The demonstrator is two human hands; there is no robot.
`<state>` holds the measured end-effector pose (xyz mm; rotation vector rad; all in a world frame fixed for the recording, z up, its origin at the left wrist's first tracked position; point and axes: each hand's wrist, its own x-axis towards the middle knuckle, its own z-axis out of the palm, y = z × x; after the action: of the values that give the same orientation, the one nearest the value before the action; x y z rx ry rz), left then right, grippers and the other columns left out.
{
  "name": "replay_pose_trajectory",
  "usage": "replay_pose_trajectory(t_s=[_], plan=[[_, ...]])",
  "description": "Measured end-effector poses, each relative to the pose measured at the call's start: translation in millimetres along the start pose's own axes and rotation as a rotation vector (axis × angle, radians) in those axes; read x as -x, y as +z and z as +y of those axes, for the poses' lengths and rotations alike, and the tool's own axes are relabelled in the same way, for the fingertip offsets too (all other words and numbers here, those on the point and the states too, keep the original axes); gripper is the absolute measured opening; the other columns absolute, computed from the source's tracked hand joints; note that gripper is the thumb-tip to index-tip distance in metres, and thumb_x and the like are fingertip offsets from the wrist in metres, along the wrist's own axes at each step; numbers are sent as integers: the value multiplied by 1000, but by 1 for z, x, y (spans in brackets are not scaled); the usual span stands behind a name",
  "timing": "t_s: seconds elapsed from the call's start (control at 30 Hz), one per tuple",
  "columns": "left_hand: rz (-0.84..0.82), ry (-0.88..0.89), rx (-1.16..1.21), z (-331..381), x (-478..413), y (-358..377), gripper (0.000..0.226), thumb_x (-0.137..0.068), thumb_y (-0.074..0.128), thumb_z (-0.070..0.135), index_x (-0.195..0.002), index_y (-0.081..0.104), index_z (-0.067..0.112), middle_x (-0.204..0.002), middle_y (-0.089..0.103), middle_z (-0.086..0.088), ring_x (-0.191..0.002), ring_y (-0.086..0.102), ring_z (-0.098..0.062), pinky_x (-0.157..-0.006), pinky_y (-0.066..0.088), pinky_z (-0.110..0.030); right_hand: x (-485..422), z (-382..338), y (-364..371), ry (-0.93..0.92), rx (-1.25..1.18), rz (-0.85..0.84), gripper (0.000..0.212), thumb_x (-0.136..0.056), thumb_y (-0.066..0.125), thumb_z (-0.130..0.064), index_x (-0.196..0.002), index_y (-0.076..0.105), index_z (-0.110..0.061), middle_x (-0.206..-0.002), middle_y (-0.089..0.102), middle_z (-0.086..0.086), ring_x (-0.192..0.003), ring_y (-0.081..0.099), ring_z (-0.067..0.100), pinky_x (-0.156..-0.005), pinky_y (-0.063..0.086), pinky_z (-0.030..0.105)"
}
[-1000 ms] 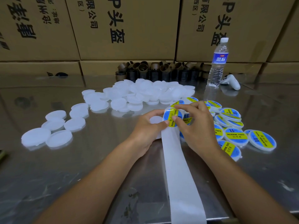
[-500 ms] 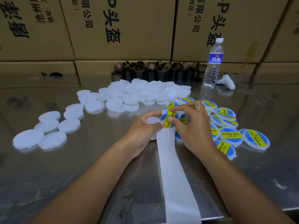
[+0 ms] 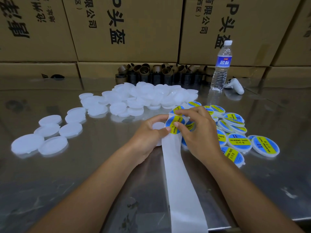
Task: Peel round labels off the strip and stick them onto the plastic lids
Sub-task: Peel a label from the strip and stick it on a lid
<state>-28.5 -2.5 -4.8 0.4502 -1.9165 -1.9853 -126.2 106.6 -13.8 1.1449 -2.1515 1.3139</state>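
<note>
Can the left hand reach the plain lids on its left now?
Probably yes: nothing stands between the left hand and the plain lids, but it is holding a lid and the strip.

worktop point(image 3: 50, 174): glossy scuffed steel. lids point(image 3: 70, 130): matt translucent plastic. backing strip point(image 3: 181, 182): smooth paper. cartons point(image 3: 134, 27): matt cardboard.

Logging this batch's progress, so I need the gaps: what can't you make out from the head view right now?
Head view only:
The label: whether it is free of the strip; the right hand covers its edge.
The blank lid: mostly hidden by the left hand gripping it.
The strip's loose end: cut off by the frame's bottom edge.
The labelled lids: count unclear, several lie behind the right hand.
</note>
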Motion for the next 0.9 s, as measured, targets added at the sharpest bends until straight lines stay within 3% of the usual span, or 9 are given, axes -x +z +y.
replay_pose_trajectory(t_s=[0.17,0.33,0.53,0.63,0.7,0.9], plan=[[-4,-9,33,1,0,0,28,-94,56,3,-119,63,14,-118,66,-19,-97,65,-24,-94,50,-41,-1,-1,1,-15,-30,16,25,-80,73,-18,-105,71,-25,-96,55,-6,-91,51,12,-76,41,21],[30,-57,74,0,-2,0,35,-93,57,3,-127,57,9,-122,63,-21,-112,61,-36,-101,47,-46,0,-4,0,-77,-23,72,23,-78,75,-14,-99,74,-23,-88,57,-5,-84,55,15,-74,41,22],[3,-80,148,3,0,0,34,-92,58,2,-126,59,9,-116,67,-19,-96,67,-27,-85,56,-34,1,-6,-2,-129,32,104,20,-76,77,-14,-95,75,-18,-86,71,1,-81,64,22,-79,49,43],[11,-90,157,3,1,0,35,-92,58,1,-126,59,10,-117,67,-19,-99,67,-27,-86,56,-35,2,-7,-2,-73,37,128,15,-75,78,-18,-90,74,-20,-78,71,-3,-74,54,12,-86,46,43],[8,-88,152,4,1,0,34,-91,60,2,-124,60,9,-116,67,-19,-93,67,-25,-83,56,-32,3,-6,-2,-40,24,140,11,-75,78,-17,-85,73,-18,-75,71,-4,-80,47,12,-91,44,47],[24,-65,118,5,-1,4,32,-93,57,29,-112,67,5,-113,68,-19,-98,67,-29,-94,50,-43,3,-6,0,17,-39,62,8,-75,75,-10,-77,69,-14,-80,71,-4,-84,50,10,-97,41,52]])
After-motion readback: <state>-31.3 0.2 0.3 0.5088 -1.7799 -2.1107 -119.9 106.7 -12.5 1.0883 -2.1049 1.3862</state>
